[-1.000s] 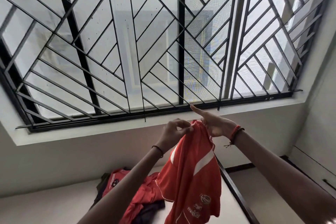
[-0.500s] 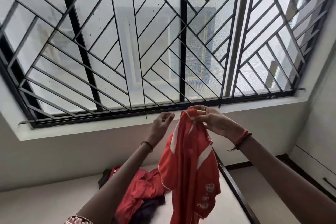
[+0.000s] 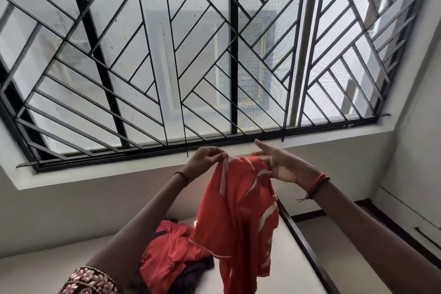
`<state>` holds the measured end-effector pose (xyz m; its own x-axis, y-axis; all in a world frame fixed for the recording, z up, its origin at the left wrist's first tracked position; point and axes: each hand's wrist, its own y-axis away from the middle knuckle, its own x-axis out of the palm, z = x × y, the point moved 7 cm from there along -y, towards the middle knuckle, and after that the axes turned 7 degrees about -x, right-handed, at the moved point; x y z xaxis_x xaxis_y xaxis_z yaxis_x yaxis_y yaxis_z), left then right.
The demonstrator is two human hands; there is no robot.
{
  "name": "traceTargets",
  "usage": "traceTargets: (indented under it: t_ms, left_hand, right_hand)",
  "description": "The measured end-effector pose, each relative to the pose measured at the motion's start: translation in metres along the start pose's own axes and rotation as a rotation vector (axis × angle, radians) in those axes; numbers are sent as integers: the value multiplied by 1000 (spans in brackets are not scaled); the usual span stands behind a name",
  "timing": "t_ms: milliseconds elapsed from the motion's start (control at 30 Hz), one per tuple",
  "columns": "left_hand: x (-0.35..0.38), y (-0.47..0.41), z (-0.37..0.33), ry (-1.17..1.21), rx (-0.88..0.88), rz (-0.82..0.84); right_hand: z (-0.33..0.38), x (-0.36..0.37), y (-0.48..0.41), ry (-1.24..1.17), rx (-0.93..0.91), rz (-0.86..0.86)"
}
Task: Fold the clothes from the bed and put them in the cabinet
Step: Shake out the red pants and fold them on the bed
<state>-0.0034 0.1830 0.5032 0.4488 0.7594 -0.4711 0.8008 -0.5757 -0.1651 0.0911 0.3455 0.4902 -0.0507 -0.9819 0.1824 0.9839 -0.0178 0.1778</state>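
Red shirt, held up in the air above the far right corner of the bed, in front of the wall below the window. The fabric is thin and smooth with a slight sheen, marked by white stripes and small printed badges near the hem. It hangs in long, loose vertical folds.

Judged from this drape, the garment is light, wholly limp and somewhat slippery. It will keep no shape of its own, so it is best taken at the two shoulder seams or top corners and kept taut between them.

The left hand pinches the top left edge, its fingers curled and closed on a white-striped seam. The right hand meets the top right edge. Its fingers lie nearly straight and slightly spread, and whether they clamp the cloth cannot be told.

A red thread band circles the right wrist and a thin dark band the left. A floral embroidered sleeve shows at the bottom edge.

Beneath the shirt, toward the far side of the pale, smooth bed, lies a crumpled pile of clothes, red over dark. A dark bed frame borders the right edge. Behind stands a black metal window grille of diagonal bars.
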Motion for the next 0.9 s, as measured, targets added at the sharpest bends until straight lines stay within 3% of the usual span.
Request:
traceTargets:
  t_ms: [100, 200, 333, 500, 600, 767, 900]
  left_hand:
    - [-1, -2, -7, -7, 45, -18]
    - [6, 0, -17, -49, 124, 25]
    - [11, 5, -25, -168, 229, 53]
    - [-2, 12, -24, -193, 272, 8]
    - [-8, 14, -16, -165, 203, 1]
    - [-2, 13, 7, -96, 25, 27]
    - [4, 18, 0, 26, -9, 56]
  right_hand:
    - [-28, 2, 2, -71, 193, 5]
    - [-41, 17, 5, -106, 259, 80]
    - [-40, 11, -5, 18, 105, -59]
    - [-28, 5, -5, -175, -73, -127]
    - [-15, 13, 3, -265, -177, -143]
    - [1, 20, 15, -104, -363, -178]
    - [13, 17, 18, 39, -504, -241]
